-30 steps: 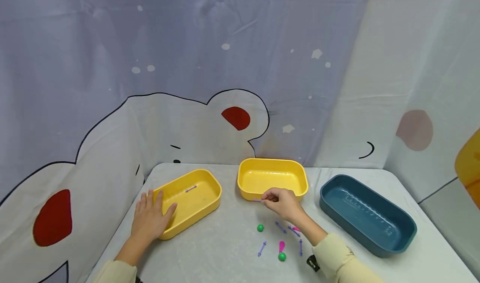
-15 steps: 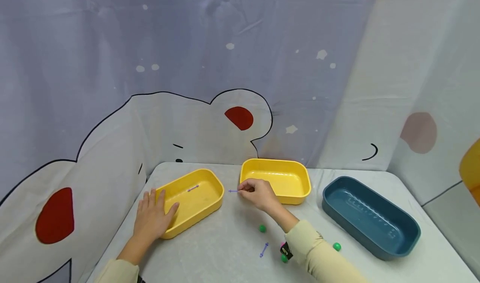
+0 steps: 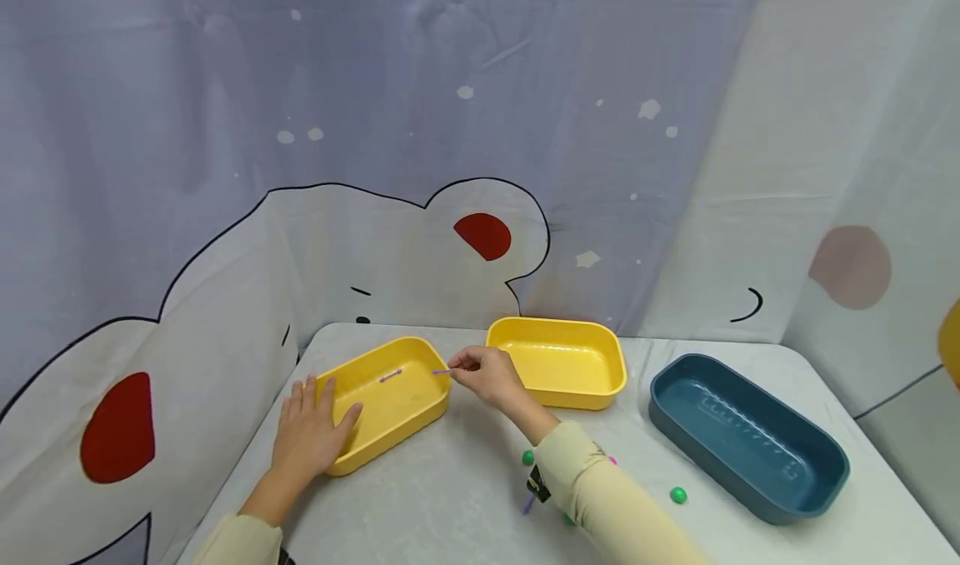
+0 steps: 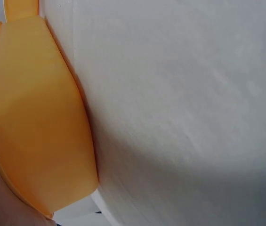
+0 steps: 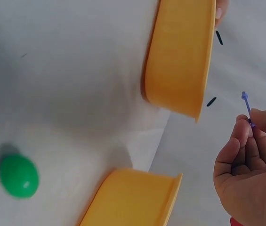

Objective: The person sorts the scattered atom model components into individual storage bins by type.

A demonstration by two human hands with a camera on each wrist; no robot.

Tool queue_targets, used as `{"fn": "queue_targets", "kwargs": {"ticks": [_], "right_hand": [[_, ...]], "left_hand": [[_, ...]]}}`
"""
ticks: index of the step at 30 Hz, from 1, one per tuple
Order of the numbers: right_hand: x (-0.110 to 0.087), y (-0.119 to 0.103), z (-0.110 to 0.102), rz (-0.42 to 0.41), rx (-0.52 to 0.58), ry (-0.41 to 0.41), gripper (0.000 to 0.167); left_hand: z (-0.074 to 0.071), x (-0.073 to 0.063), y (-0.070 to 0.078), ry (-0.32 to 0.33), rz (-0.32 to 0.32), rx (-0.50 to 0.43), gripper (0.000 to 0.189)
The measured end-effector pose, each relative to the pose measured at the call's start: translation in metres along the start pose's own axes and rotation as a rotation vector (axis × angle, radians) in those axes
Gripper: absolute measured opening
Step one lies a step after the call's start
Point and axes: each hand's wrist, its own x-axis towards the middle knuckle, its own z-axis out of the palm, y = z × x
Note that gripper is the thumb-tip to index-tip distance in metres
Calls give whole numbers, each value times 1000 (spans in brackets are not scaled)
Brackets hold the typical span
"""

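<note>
A purple stick [image 3: 442,372] is at the right end of the left yellow tray [image 3: 382,407], pinched by the right hand [image 3: 487,375] — presumably leaving its tip free — while the left hand [image 3: 311,427] rests unclenched on that tray's left rim, likely steadying it. Only the right wrist view shows the stick's knobbed tip clearly.

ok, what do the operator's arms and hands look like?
Left hand and right hand are bare, no gloves visible. Left sleeve and right sleeve are pale yellow fabric. A small black fitting shows by the right sleeve, a black edge by the left; too small to identify. No cables visible.
</note>
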Motion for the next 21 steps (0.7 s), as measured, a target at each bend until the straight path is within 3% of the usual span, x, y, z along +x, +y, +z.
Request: {"fn": "queue_targets", "kwargs": {"ticks": [10, 21], "right_hand": [[19, -17, 23, 21, 21, -12, 4], [34, -30, 42, 61, 28, 18, 4]], "left_hand": [[-6, -2, 3, -14, 2, 5, 83], [0, 0, -1, 14, 6, 1, 84]]}}
